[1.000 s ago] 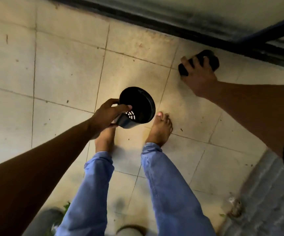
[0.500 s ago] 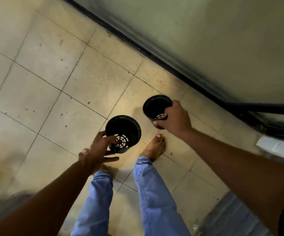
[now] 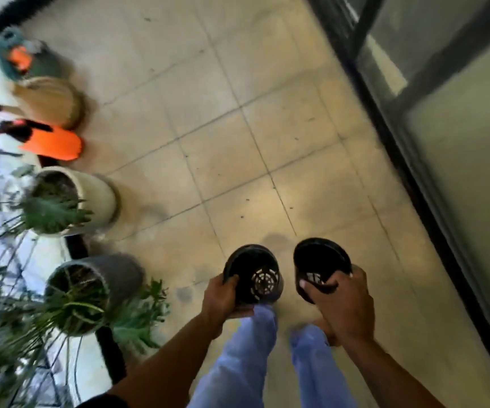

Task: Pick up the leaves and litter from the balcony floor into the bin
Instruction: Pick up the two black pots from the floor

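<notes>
The left hand [image 3: 223, 297] grips one empty black nursery pot [image 3: 254, 273] by its rim, and the right hand [image 3: 342, 301] pinches a second black pot [image 3: 321, 262] likewise, both held over the tiled balcony floor [image 3: 238, 142] near its window-side edge. No bin is in view. Carrying them well likely means keeping the mouths up and passing wide of the planters [image 3: 76, 198] along the left edge

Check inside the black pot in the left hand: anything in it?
The black pot that the left hand grips by the rim looks empty: only its pale slotted drainage bottom shows. The near inner wall is dark and partly covered by the fingers, so small litter there cannot be ruled out.
</notes>
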A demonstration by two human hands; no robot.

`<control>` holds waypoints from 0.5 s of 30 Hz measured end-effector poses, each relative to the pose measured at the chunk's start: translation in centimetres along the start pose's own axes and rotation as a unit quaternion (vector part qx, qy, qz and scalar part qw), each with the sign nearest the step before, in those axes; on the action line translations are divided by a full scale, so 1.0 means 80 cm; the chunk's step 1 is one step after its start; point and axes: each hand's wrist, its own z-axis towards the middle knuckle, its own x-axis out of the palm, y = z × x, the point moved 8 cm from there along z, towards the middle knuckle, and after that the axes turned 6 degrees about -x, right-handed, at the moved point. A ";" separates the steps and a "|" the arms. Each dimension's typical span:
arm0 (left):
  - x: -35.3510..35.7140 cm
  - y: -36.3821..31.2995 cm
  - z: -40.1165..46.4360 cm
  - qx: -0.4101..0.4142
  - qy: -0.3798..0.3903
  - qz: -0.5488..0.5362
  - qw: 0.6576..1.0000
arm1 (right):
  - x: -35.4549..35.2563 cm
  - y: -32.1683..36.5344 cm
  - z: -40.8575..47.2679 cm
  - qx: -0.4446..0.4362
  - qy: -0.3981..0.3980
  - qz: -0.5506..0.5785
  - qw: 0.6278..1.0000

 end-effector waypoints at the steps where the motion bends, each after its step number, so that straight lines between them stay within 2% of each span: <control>1: -0.024 -0.005 -0.007 0.000 -0.009 -0.014 1.000 | 0.001 0.023 -0.003 -0.009 0.009 -0.018 1.000; 9: -0.204 -0.111 -0.136 0.052 -0.042 -0.043 0.997 | -0.089 0.293 -0.041 -0.170 0.017 -0.164 0.972; 15: -0.304 -0.206 -0.217 0.115 -0.080 -0.068 0.988 | -0.173 0.508 -0.036 -0.296 -0.027 -0.233 0.926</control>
